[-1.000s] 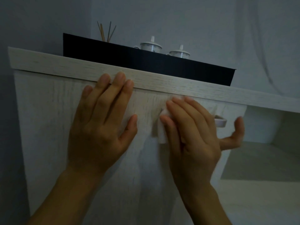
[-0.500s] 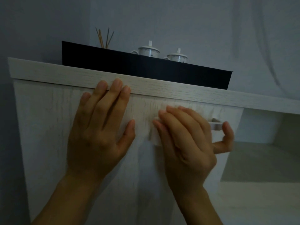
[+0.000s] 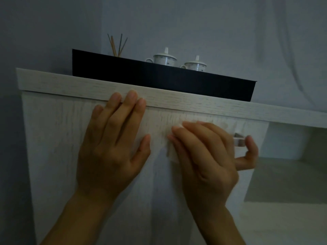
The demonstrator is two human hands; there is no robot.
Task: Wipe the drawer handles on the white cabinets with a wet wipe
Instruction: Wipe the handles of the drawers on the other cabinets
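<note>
My left hand (image 3: pixel 113 149) lies flat on the white wood-grain drawer front (image 3: pixel 58 138), its fingertips touching the underside edge of the cabinet top (image 3: pixel 185 99). My right hand (image 3: pixel 203 156) covers the drawer handle (image 3: pixel 238 140), fingers laid over it with a white wet wipe (image 3: pixel 172 153) underneath. A corner of the wipe shows below my fingertips. My thumb curls up under the handle's right end, the only part of the handle that shows.
A black tray (image 3: pixel 159 76) sits on the cabinet top, holding two lidded white cups (image 3: pixel 164 58) and some thin sticks (image 3: pixel 116 45). To the right of the drawer is an open recess with a shelf (image 3: pixel 286 179). A grey wall lies behind.
My right hand has slid a little to the left along the handle with the wipe, and the thumb has curled in closer. My left hand stays flat on the drawer front.
</note>
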